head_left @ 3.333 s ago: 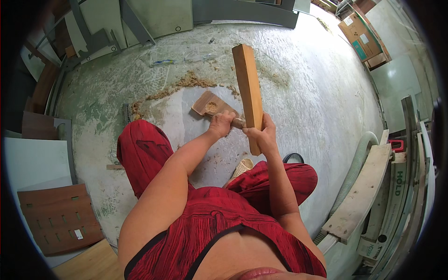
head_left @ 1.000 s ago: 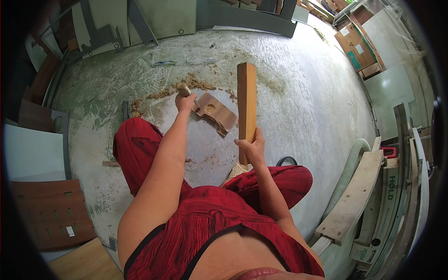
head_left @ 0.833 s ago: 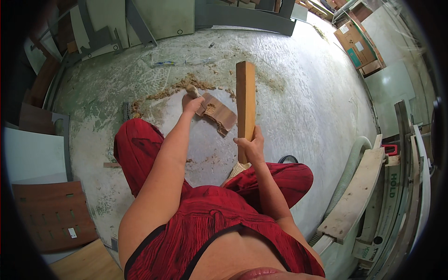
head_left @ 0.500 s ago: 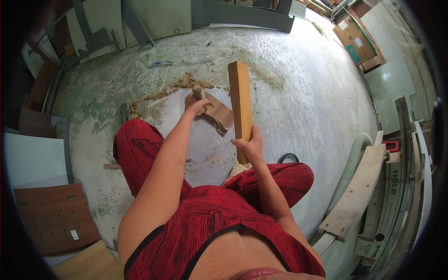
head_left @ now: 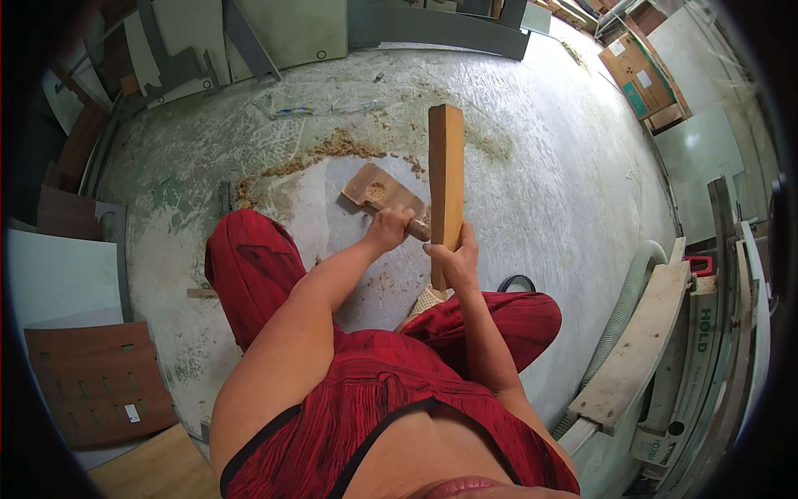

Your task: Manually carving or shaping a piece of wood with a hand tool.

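Observation:
My left hand (head_left: 389, 230) is closed on the stubby round handle of a flat brown wooden tool (head_left: 399, 193). A patch of pale shavings shows in a hollow of its face; I cannot make out its exact kind. The tool's right end is close beside a long, squared wooden bar (head_left: 446, 166), and whether they touch is unclear. Around the bar's lower part my right hand (head_left: 455, 259) is wrapped, thumb on the near left side. The bar points away from me, its lower end near a cream textured shoe (head_left: 427, 300) by my folded right leg.
Wood shavings (head_left: 332, 148) lie scattered on the scuffed floor ahead. A black ring-shaped object (head_left: 516, 284) is beside my right knee. Grey and white panels line the back; a cardboard box (head_left: 638, 76) stands far right. Along the right run a ribbed hose (head_left: 622, 320) and stacked boards (head_left: 636, 349).
My left hand has swung nearer and to the right, turning the brown wooden tool so that its handle end faces the bar. The bar and right hand have shifted slightly right.

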A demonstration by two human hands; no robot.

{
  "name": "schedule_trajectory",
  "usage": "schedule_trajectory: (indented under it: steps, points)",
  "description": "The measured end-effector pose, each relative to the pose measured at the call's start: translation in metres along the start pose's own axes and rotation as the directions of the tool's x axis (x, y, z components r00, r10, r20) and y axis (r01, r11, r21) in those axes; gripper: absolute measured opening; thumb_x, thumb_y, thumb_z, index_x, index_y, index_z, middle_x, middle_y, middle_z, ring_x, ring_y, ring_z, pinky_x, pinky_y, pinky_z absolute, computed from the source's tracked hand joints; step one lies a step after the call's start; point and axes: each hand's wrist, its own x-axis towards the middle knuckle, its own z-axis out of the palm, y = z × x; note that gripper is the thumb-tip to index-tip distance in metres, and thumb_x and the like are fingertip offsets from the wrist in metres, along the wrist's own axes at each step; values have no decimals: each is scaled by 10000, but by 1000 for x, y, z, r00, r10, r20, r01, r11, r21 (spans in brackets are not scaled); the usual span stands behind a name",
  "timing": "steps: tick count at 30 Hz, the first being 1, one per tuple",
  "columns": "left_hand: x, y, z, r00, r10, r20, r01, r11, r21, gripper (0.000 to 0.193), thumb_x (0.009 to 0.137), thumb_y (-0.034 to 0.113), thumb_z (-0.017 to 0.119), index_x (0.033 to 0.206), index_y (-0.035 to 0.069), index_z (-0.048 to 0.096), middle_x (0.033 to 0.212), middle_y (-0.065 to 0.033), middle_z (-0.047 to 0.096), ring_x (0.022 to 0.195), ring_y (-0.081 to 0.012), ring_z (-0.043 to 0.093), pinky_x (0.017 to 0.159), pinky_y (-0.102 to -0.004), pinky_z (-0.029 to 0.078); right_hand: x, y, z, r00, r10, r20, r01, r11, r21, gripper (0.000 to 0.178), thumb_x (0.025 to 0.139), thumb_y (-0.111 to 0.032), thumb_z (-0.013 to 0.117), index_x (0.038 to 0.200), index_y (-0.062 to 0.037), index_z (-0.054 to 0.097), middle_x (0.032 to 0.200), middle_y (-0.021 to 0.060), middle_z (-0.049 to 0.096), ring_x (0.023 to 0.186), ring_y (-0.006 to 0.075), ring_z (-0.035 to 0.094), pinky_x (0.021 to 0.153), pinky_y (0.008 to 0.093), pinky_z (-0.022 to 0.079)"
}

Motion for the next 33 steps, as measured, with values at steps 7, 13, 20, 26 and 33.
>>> schedule_trajectory:
  steps: [7, 13, 20, 26, 33]
  points:
    - [0, 4, 9, 995, -25, 93, 17, 997, 79, 117, 807, 126, 603, 920, 113, 574, 943, -153, 561, 863, -365, 624, 754, -466, 508, 4, 11, -1, 1000, 13, -10, -12, 997, 71, 576, 613, -111, 765, 1125, 9, 528, 962, 85, 606, 868, 168, 586, 778, 301, 482]
    - [-1, -1, 12, 998, -2, 61, -3, 997, 81, 114, 808, 124, 602, 917, 107, 573, 960, -160, 553, 867, -380, 621, 749, -474, 512, 3, 10, 0, 999, 25, 21, -26, 999, 38, 589, 614, -105, 768, 1137, 10, 523, 967, 80, 607, 872, 166, 585, 788, 298, 479]
    - [10, -1, 9, 994, -85, 70, 82, 996, 41, 146, 807, 116, 610, 946, 128, 568, 975, -159, 551, 880, -383, 619, 765, -481, 509, 1, 2, 2, 999, 29, 37, -30, 1000, 5, 598, 615, -100, 768, 1152, 1, 526, 1002, 83, 602, 891, 163, 577, 790, 297, 478]
    - [26, -2, 6, 974, -223, 40, 224, 975, 1, 293, 724, 120, 703, 981, 136, 562, 979, -139, 561, 903, -386, 618, 780, -479, 509, -11, -1, 0, 984, -129, -122, 134, 990, 39, 585, 628, -94, 759, 1144, -38, 490, 979, 63, 564, 898, 159, 553, 775, 311, 477]
    - [31, 1, 9, 964, -265, 26, 265, 964, -14, 182, 769, 151, 673, 929, 130, 589, 991, -141, 580, 914, -374, 629, 788, -469, 514, -9, 42, -3, 987, 163, -12, -158, 935, -316, 534, 621, -141, 763, 1070, -40, 493, 888, 73, 568, 768, 168, 557, 692, 325, 485]
